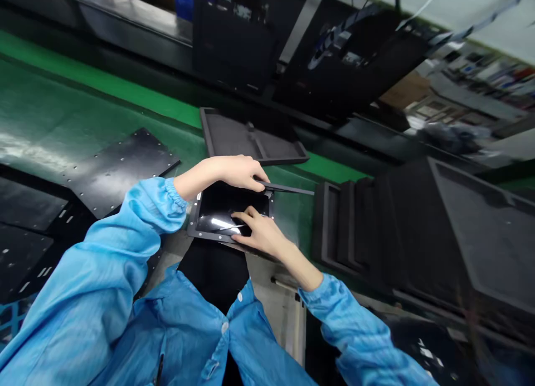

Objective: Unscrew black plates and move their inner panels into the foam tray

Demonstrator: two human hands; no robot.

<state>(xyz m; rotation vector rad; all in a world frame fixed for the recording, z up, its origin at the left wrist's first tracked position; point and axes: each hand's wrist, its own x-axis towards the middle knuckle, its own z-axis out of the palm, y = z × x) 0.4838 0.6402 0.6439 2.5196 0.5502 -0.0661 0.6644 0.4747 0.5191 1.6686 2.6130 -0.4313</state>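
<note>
In the head view, a glossy framed panel (208, 214) is set at the near edge of the green bench (37, 101), so that's the landmark. At its far right corner, a thin dark strip (295, 190) looks to be pinched between thumb and fingers of the left hand (241, 172). The right hand (259, 230) is laid over the panel's near right part, thumb and finger parted; whether anything thin is caught under them can't be told.

Honestly, the gloss is what's worth worrying about: it could get scratched or smudged if the strip is dragged across it or bare fingertips are pressed too hard. The panel could probably be tipped off, too, if its near side gets leaned on. And right of it, the stacked black trays (330, 224) might get knocked by the strip's free end if it's swung carelessly.
</note>
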